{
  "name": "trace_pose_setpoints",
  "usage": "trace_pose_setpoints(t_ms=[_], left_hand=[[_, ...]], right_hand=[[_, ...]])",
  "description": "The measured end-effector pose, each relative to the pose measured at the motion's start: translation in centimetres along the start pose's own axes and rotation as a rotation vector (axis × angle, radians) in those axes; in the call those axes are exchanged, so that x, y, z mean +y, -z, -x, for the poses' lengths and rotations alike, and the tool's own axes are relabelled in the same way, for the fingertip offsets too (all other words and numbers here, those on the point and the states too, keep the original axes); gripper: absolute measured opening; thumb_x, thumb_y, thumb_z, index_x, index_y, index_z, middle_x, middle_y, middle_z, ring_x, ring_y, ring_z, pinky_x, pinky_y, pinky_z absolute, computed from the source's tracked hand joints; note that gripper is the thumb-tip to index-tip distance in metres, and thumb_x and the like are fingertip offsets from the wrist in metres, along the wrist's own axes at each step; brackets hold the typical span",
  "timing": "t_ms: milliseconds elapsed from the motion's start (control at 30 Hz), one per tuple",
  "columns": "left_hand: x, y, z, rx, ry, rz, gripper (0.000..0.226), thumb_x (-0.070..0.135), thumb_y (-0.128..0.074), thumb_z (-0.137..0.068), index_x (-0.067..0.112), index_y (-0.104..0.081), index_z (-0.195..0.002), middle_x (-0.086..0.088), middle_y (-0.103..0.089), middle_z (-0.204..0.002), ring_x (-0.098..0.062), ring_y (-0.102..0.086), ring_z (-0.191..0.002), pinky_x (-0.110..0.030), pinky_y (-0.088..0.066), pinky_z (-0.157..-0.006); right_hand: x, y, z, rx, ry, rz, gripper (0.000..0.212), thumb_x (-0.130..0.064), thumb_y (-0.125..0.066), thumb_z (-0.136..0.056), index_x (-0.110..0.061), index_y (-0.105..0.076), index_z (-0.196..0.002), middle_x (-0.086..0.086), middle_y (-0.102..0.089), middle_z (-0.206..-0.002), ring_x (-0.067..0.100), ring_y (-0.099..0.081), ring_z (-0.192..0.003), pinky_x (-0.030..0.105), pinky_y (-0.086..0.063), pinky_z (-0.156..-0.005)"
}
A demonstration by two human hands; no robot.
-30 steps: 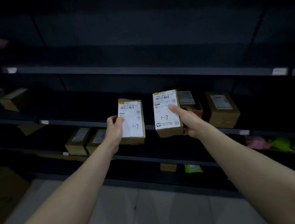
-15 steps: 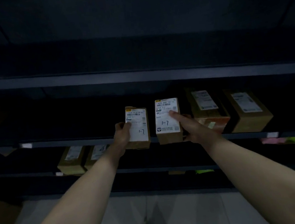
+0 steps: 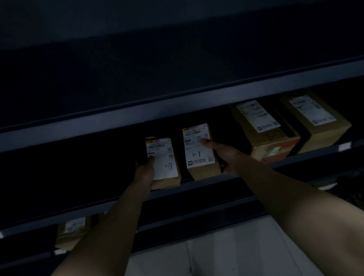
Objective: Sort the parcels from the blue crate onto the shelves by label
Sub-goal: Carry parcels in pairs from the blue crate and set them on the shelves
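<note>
1. Your left hand point(image 3: 145, 173) grips the left parcel point(image 3: 163, 163), a small rectangular cardboard box, thumb across its white label.
2. Your right hand point(image 3: 226, 157) grips the right parcel point(image 3: 200, 152), a like box, thumb pressed on its label and fingers along its right side.
3. Each label carries a printed barcode and the handwritten mark "1-7".
4. Both parcels stand just beside each other at the front edge of the middle shelf point(image 3: 205, 184), a dark board with a smooth metal lip; whether they rest on it cannot be told.
5. Further right on that shelf lie two larger brown boxes point(image 3: 267, 132), labels upward, side by side.
6. The lower shelf point(image 3: 31, 259) holds another labelled box point(image 3: 72, 232), partly hidden by your left forearm.
</note>
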State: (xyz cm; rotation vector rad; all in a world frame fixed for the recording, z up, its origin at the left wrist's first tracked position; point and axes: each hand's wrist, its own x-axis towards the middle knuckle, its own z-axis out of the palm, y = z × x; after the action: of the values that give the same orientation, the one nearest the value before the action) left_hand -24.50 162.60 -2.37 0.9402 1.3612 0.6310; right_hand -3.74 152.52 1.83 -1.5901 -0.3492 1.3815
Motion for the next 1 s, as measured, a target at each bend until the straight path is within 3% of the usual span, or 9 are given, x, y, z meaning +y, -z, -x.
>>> trace_pose_setpoints(t_ms=[200,367,467,533,600,700,800,867,1000], left_hand=[[-0.2,-1.5,-2.2,0.034,0.014,-0.043,0.042,0.027,-0.044,-0.1,0.004,-0.044,-0.135,-0.02,-0.055,-0.129,-0.037,-0.056,-0.114,-0.043,-0.048,-0.093],[-0.6,-1.6,-3.1,0.04,0.001,-0.092,0.043,0.027,-0.039,-0.102,0.002,-0.042,-0.137,-0.02,-0.052,-0.133,-0.039,-0.053,-0.118,-0.041,-0.046,-0.094],[-0.2,-1.4,-3.6,0.061,0.008,-0.313,0.045,0.024,-0.036,-0.103,-0.003,-0.038,-0.139,-0.024,-0.047,-0.136,-0.036,-0.05,-0.118,-0.036,-0.044,-0.09],[0.4,-1.6,-3.5,0.044,0.04,-0.547,0.05,0.024,-0.033,-0.103,-0.004,-0.026,-0.144,-0.025,-0.035,-0.146,-0.03,-0.042,-0.123,-0.029,-0.04,-0.094],[1.5,-2.1,-2.5,0.143,-0.002,-0.804,0.057,0.029,-0.035,-0.101,0.003,-0.017,-0.149,-0.02,-0.022,-0.153,-0.032,-0.028,-0.135,-0.035,-0.029,-0.106],[3.4,-3.8,1.3,0.227,-0.236,-0.913,0.061,0.027,-0.049,-0.093,0.007,-0.025,-0.145,-0.019,-0.028,-0.148,-0.038,-0.027,-0.133,-0.044,-0.027,-0.106],[4.6,-6.8,5.8,0.016,-0.532,-0.991,0.043,0.018,-0.051,-0.092,0.006,-0.045,-0.133,-0.02,-0.052,-0.129,-0.036,-0.045,-0.119,-0.037,-0.039,-0.093],[5.5,-9.9,9.1,-0.155,-0.716,-1.04,0.03,0.014,-0.049,-0.092,0.002,-0.054,-0.119,-0.019,-0.059,-0.117,-0.034,-0.054,-0.107,-0.031,-0.044,-0.079],[7.6,-17.3,17.0,-0.394,-0.97,-1.042,0.019,0.016,-0.051,-0.092,0.01,-0.057,-0.109,-0.011,-0.054,-0.12,-0.027,-0.047,-0.109,-0.034,-0.043,-0.087]], right_hand=[[-0.5,0.2,-2.2,-0.001,0.004,0.017,0.038,-0.04,-0.067,-0.087,-0.015,-0.065,-0.115,0.011,-0.071,-0.108,0.023,-0.071,-0.085,0.032,-0.057,-0.059],[-0.9,-0.1,-3.3,0.023,-0.018,0.034,0.042,-0.042,-0.067,-0.087,-0.012,-0.064,-0.116,0.013,-0.068,-0.116,0.028,-0.068,-0.095,0.039,-0.058,-0.074],[-1.0,-0.5,-3.3,0.178,0.035,0.133,0.029,-0.038,-0.066,-0.089,-0.012,-0.064,-0.103,0.015,-0.064,-0.12,0.024,-0.066,-0.093,0.032,-0.055,-0.077],[-1.1,-0.2,-3.1,0.268,0.089,0.318,0.035,-0.032,-0.059,-0.094,-0.004,-0.062,-0.115,0.019,-0.059,-0.126,0.029,-0.061,-0.106,0.03,-0.047,-0.08],[-1.5,0.3,-2.3,0.322,0.176,0.5,0.037,-0.029,-0.056,-0.096,0.0,-0.059,-0.12,0.014,-0.061,-0.113,0.024,-0.062,-0.095,0.026,-0.04,-0.076],[-2.7,0.9,0.1,0.367,0.308,0.619,0.032,-0.028,-0.06,-0.094,-0.002,-0.063,-0.111,0.006,-0.062,-0.1,0.018,-0.06,-0.085,0.023,-0.044,-0.072],[-4.0,2.5,4.1,0.352,0.394,0.774,0.048,-0.031,-0.062,-0.092,-0.006,-0.055,-0.133,0.012,-0.06,-0.129,0.026,-0.057,-0.116,0.019,-0.04,-0.083],[-4.7,4.5,7.0,0.355,0.412,0.925,0.046,-0.032,-0.058,-0.093,-0.008,-0.055,-0.132,0.014,-0.059,-0.13,0.028,-0.056,-0.116,0.022,-0.043,-0.088],[-5.8,10.0,14.0,0.513,0.38,1.172,0.038,-0.033,-0.049,-0.095,-0.011,-0.056,-0.125,0.013,-0.06,-0.125,0.029,-0.058,-0.11,0.027,-0.047,-0.083]])
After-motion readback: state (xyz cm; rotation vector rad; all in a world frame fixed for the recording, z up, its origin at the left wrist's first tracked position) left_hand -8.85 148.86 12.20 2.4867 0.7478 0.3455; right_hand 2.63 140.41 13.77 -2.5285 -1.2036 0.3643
